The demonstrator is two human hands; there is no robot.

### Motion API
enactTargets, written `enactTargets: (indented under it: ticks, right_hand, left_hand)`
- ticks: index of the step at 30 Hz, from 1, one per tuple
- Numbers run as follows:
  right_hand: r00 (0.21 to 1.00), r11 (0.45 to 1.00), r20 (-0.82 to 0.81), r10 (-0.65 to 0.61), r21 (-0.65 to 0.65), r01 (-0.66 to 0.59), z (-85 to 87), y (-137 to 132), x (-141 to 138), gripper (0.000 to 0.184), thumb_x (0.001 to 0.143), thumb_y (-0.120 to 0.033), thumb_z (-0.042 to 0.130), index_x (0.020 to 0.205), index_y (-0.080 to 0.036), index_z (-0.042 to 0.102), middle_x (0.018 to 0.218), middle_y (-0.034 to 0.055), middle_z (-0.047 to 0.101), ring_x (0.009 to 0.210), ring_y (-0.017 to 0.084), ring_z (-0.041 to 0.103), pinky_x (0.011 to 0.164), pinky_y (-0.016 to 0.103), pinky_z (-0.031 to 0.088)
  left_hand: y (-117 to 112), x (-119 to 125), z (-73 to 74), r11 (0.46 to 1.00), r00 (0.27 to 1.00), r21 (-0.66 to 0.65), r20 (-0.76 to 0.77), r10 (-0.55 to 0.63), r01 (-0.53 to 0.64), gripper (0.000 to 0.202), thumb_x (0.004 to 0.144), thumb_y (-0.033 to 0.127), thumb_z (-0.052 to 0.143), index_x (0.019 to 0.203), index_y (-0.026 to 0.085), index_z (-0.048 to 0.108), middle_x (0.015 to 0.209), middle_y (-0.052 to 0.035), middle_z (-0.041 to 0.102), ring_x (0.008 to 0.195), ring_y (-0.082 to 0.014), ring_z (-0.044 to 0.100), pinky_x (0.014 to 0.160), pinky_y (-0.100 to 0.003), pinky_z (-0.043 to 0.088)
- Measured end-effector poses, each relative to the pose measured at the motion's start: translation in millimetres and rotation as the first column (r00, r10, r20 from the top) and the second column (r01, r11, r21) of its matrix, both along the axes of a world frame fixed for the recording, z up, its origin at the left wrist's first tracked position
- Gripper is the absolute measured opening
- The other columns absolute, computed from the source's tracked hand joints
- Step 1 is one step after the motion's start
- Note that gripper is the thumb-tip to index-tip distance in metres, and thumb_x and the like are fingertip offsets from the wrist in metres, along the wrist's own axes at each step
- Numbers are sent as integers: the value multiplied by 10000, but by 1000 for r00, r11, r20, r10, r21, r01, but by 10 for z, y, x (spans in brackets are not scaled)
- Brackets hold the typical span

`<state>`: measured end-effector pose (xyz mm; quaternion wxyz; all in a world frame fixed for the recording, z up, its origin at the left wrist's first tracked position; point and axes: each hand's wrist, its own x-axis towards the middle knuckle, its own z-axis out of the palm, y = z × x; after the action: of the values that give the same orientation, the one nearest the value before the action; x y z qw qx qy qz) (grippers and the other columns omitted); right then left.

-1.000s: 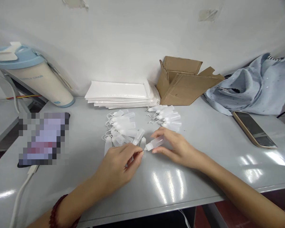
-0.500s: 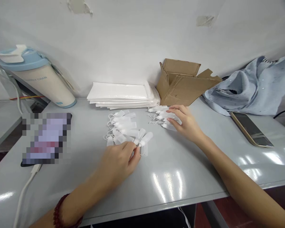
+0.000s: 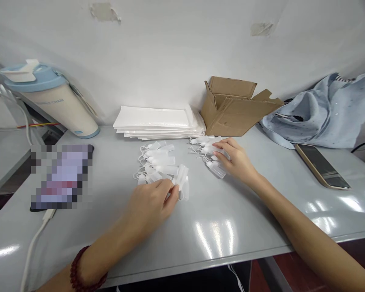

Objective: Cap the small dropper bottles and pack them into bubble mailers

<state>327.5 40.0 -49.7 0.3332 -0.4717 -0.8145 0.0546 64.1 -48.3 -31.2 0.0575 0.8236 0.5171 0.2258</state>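
Taking the gap between the two hands as the clock's centre, a cardboard box (image 3: pixel 240 115) stands at 1 o'clock, against the wall (image 3: pixel 158 52). At 11 o'clock lies a stack of white envelopes (image 3: pixel 153 117), touching or nearly touching the box. A drinking flask (image 3: pixel 53 103) with a blue lid leans at 10, a phone (image 3: pixel 61 174), blurred out, lies at 9 with a white cable (image 3: pixel 32 251) running toward 8, a second phone (image 3: pixel 324 166) lies at 3, and a crumpled blue cloth (image 3: pixel 322 111) sits at 2. The right hand hides part of the pile beneath it.

The cardboard box has its flaps up; its inside is out of sight. Whether the small bottles contain anything cannot be told.

The bottles are cloudy, see-through tubes with white tops and thin loops. One group (image 3: pixel 159 160) lies at 10 o'clock, another (image 3: pixel 215 168) at 1, on the grey table (image 3: pixel 246 227). The left hand (image 3: pixel 153 202), at 8, pinches one bottle (image 3: pixel 181 174) by its tip. The right hand (image 3: pixel 235 160), at 3, has thumb and fingers slightly apart among the second group; whether it grips a bottle cannot be told.
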Motion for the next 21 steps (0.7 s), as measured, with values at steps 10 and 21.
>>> enactTargets:
  ticks: [10, 21]
  right_hand:
    - [999, 998, 41, 3, -66, 0, 48, -40, -38, 229, 873, -279, 514, 1010, -140, 634, 966, 135, 662, 865, 271, 629, 736, 403, 493]
    - [902, 849, -431, 18, -470, -242, 362, -441, -314, 252, 888, -369, 550, 1038, -195, 652, 882, 29, 681, 754, 160, 608, 689, 296, 470]
  left_hand:
    - [-8, -4, 64, 997, 988, -78, 154, -1, 14, 324, 879, 239, 475, 568, 175, 408, 478, 73, 347, 438, -73, 286, 459, -222, 235]
    - [28, -10, 191, 923, 900, -386, 403, 166, 3, 197, 875, 348, 512, 960, 205, 617, 594, 56, 558, 481, -98, 477, 475, -203, 385]
